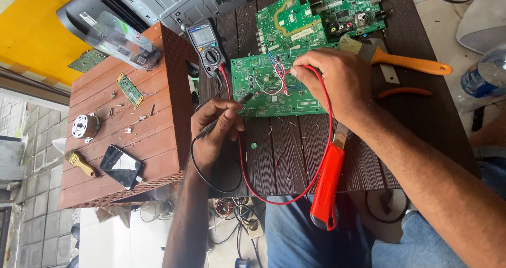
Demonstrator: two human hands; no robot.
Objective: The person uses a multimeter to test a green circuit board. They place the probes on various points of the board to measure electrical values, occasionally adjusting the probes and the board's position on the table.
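Two probes (232,107), one multimeter (206,45), three circuit boards (274,86).

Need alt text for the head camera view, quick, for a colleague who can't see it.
A person's left hand holds a black probe to a green circuit board on a dark slatted table, while the right hand presses the red lead near the board's wires. A multimeter sits behind; a red utility knife lies nearer the person.

Leads (240,157), perhaps knife (327,186), before board (274,86)
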